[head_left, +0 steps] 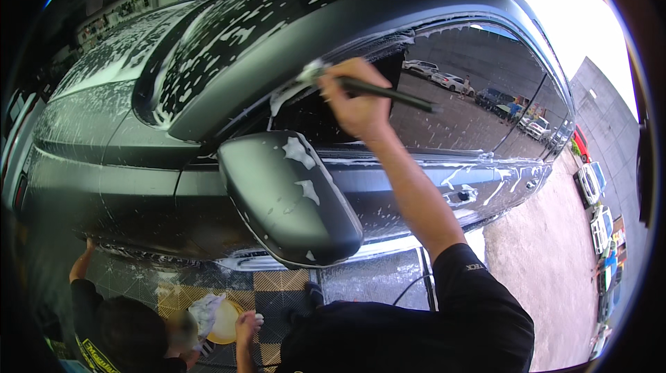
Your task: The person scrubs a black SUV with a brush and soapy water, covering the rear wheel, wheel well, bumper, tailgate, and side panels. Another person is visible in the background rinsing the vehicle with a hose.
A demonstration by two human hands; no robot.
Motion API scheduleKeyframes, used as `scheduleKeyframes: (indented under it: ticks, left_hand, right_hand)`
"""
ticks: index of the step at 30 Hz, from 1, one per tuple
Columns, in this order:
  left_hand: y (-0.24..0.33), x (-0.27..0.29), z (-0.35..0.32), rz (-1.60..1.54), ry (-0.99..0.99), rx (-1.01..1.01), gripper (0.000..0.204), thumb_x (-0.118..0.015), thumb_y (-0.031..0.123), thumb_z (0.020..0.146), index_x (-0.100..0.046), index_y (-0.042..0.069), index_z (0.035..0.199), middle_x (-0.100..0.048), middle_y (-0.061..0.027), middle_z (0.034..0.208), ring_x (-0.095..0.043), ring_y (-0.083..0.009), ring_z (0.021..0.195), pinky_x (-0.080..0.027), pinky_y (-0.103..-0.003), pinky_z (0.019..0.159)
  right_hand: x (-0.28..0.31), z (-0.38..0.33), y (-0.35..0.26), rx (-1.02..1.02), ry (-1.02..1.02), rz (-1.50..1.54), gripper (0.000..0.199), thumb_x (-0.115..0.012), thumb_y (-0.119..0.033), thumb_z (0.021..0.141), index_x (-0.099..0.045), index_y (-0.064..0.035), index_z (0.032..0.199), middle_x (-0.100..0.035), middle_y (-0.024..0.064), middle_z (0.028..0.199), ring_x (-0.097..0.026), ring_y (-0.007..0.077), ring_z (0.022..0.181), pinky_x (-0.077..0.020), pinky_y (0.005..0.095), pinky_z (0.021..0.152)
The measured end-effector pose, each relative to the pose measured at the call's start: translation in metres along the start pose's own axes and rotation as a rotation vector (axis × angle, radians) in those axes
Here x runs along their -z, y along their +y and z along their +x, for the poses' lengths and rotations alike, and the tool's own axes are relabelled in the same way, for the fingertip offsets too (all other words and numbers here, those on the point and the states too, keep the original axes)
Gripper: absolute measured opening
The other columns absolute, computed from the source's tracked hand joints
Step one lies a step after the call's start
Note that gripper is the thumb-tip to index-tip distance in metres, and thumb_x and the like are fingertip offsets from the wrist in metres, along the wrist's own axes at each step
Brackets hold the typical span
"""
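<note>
My right hand (357, 92) is raised to the dark grey car (139, 147) and grips a detailing brush by its black handle (395, 95). The brush's pale, foam-covered bristles (312, 73) touch the trim at the front corner of the side window (472, 88). Just below is the side mirror (291, 196), with patches of foam on its grey cover. Down by my body, my left hand (246, 326) hangs with curled fingers; something white shows at the fingertips, foam or a small object, I cannot make out which.
A co-worker (132, 331) crouches at lower left, one hand (90, 244) against the car's lower side. A white cloth (206, 312) lies by a yellow bucket (225, 323) on the tiled floor (277, 286). Foam streaks the windshield (257, 33). Parked cars (600, 224) stand at far right.
</note>
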State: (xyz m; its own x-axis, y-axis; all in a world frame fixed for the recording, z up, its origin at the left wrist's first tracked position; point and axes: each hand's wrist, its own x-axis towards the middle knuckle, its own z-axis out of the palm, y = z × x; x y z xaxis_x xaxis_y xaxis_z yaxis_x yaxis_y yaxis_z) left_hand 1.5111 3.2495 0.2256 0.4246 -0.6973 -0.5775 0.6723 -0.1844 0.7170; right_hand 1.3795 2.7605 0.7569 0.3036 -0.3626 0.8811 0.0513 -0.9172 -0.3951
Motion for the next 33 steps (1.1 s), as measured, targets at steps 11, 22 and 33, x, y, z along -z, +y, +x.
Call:
scheduleKeyframes:
  ticks: [11,22,33]
  left_hand:
    - [0.027,-0.031,-0.009,0.193,0.045,-0.003,0.032,-0.065,0.033,0.104,-0.064,0.006,0.121,-0.075,-0.0064,0.099,-0.069,-0.0126,0.08,-0.05,-0.025,0.067]
    - [-0.073,0.062,-0.05,0.306,0.36,0.196,0.016,-0.065,0.018,0.1,-0.065,0.002,0.104,-0.068,-0.0065,0.079,-0.065,-0.0169,0.061,-0.049,-0.029,0.05]
    - [-0.16,0.086,-0.117,0.461,0.479,0.196,0.016,-0.065,0.017,0.098,-0.065,0.001,0.102,-0.067,-0.0071,0.076,-0.063,-0.0167,0.058,-0.046,-0.029,0.047]
  right_hand:
    - [-0.041,-0.002,-0.024,-0.052,-0.303,0.04,0.016,-0.077,-0.015,0.09,-0.071,-0.0001,0.087,-0.071,0.0067,0.074,-0.063,0.0139,0.068,-0.0523,0.0333,0.066]
    - [0.236,0.314,0.029,-0.261,-0.2,-0.824,0.051,-0.07,-0.047,0.098,-0.067,0.0027,0.085,-0.067,0.0121,0.062,-0.066,0.0181,0.048,-0.0517,0.0322,0.047]
    - [0.014,0.278,-0.002,-0.158,-1.023,-0.691,0.046,-0.072,-0.046,0.096,-0.064,-0.0015,0.087,-0.055,0.0007,0.066,-0.046,0.0097,0.049,-0.0357,0.0309,0.043]
